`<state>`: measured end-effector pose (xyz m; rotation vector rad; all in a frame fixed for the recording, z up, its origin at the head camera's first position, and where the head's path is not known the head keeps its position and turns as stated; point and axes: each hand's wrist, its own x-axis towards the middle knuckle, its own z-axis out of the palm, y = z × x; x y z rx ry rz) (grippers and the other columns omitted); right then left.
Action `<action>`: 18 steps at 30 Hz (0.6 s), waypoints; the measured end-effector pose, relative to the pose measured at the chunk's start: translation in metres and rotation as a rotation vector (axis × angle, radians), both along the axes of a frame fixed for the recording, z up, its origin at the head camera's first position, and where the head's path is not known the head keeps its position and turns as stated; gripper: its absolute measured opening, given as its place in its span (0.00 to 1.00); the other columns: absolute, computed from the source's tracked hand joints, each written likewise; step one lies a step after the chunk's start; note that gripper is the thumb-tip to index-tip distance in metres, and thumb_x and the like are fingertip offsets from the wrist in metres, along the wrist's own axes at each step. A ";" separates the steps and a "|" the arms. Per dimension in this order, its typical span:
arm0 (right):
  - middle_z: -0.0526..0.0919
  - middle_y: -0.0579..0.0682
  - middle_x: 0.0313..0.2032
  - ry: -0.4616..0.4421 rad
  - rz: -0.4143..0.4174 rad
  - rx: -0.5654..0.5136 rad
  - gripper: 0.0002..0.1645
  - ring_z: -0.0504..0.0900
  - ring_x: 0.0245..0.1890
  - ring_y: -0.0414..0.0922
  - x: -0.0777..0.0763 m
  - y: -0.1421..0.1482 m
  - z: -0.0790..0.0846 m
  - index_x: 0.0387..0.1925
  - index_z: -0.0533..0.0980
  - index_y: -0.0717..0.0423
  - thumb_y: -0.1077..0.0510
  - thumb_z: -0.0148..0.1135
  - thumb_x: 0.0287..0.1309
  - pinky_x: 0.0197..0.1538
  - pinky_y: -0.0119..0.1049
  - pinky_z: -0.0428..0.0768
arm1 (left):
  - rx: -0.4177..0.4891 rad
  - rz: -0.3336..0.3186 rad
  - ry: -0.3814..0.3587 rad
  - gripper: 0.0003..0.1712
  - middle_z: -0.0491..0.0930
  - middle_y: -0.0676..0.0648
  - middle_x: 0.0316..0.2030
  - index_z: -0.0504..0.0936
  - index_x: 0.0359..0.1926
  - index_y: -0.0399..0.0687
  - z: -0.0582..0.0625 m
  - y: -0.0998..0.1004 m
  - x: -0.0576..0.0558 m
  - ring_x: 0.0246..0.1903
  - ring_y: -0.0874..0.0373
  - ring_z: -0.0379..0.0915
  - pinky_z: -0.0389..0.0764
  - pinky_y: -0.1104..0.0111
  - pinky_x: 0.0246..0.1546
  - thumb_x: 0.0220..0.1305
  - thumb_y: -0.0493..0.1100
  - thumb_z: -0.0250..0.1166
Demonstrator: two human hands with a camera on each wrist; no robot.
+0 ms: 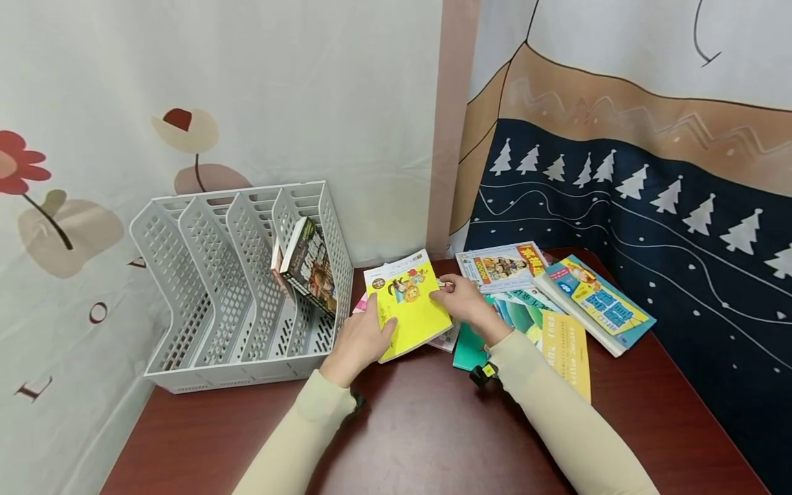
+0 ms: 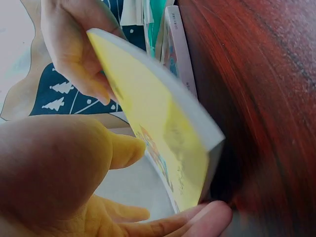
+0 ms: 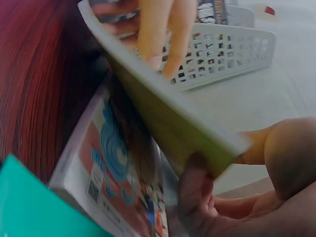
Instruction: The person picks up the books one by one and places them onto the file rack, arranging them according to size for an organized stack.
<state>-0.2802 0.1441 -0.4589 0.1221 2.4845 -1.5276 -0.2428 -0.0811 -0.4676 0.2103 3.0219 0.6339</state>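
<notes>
Both hands hold a thin yellow book (image 1: 417, 320) with a cartoon picture on its cover, tilted above other books. My left hand (image 1: 360, 338) grips its left side, the thumb over the cover and fingertips at the edge, as the left wrist view shows. At the opposite edge, my right hand (image 1: 467, 300) pinches the book between thumb and fingers. Beneath it in the right wrist view lies a book with a blue swirl on its cover (image 3: 116, 140). A teal book (image 3: 39, 207) is beside that one.
On the left stands a white slotted file rack (image 1: 244, 375), dark-covered books (image 1: 312, 268) leaning in its right-hand part. Right of my hands, several books are spread out, among them a yellow-orange one (image 1: 568, 344) and a blue one (image 1: 609, 302). Patterned curtains (image 1: 346, 124) hang behind the brown table (image 1: 408, 426).
</notes>
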 end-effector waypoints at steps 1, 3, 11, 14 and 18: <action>0.83 0.61 0.54 -0.024 0.011 -0.036 0.38 0.85 0.46 0.52 0.001 -0.001 0.001 0.76 0.65 0.60 0.51 0.62 0.72 0.51 0.41 0.84 | 0.000 -0.002 -0.006 0.46 0.86 0.32 0.39 0.56 0.80 0.37 0.000 0.000 0.000 0.35 0.41 0.82 0.83 0.47 0.41 0.75 0.60 0.57; 0.85 0.60 0.50 -0.056 0.047 -0.080 0.38 0.87 0.41 0.50 0.003 -0.004 0.001 0.77 0.63 0.60 0.51 0.60 0.73 0.44 0.38 0.86 | -0.002 -0.005 -0.013 0.46 0.86 0.31 0.42 0.57 0.80 0.38 0.002 -0.001 0.000 0.36 0.40 0.82 0.83 0.47 0.41 0.75 0.61 0.57; 0.84 0.60 0.45 0.019 0.051 -0.160 0.30 0.88 0.33 0.49 0.009 -0.006 -0.003 0.75 0.63 0.56 0.55 0.54 0.77 0.36 0.37 0.86 | 0.049 0.028 0.042 0.40 0.82 0.39 0.30 0.66 0.75 0.40 0.004 0.000 0.001 0.28 0.44 0.79 0.81 0.51 0.32 0.74 0.62 0.58; 0.85 0.61 0.48 0.035 0.018 -0.255 0.30 0.90 0.36 0.49 0.011 -0.002 0.001 0.76 0.62 0.53 0.55 0.53 0.78 0.37 0.38 0.88 | 0.115 0.046 0.106 0.40 0.82 0.39 0.30 0.69 0.72 0.38 0.007 0.001 -0.001 0.29 0.42 0.81 0.82 0.49 0.32 0.74 0.63 0.57; 0.84 0.63 0.52 0.048 0.020 -0.427 0.30 0.91 0.40 0.49 0.016 0.005 0.016 0.78 0.60 0.51 0.54 0.51 0.80 0.40 0.38 0.89 | 0.202 0.085 0.150 0.45 0.83 0.38 0.30 0.66 0.73 0.38 0.021 0.001 -0.006 0.30 0.40 0.82 0.83 0.47 0.34 0.75 0.70 0.51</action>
